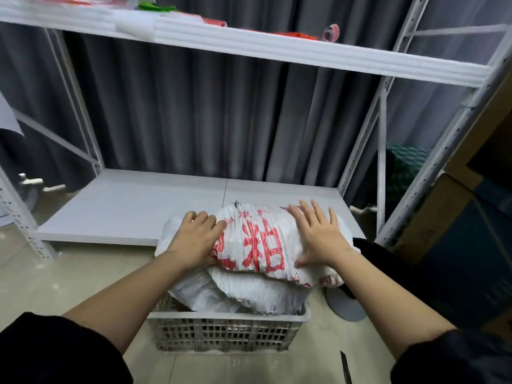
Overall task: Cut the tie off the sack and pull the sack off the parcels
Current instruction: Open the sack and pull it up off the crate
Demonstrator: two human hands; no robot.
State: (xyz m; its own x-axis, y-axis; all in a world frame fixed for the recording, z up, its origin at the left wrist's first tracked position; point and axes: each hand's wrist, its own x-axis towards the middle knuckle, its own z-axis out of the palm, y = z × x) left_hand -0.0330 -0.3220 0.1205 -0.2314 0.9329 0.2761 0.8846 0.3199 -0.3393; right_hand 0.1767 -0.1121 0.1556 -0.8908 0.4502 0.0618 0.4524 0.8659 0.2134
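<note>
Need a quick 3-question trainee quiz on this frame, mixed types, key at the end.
1. True or false: the sack sits in a crate on the floor.
2. Which hand lies flat with fingers spread on the sack: A left hand, B right hand?
3. What dark, thin object lies on the floor near the right forearm?

Key: 1 true. 2 B. 3 a blade, likely a knife.

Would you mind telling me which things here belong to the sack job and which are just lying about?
Part of the job:
- sack, printed in red, lying in the crate
- left hand and right hand, both on the sack
- dark blade on the floor, probably the cutter

Just lying about:
- white shelving
- grey curtain
- cardboard boxes
</note>
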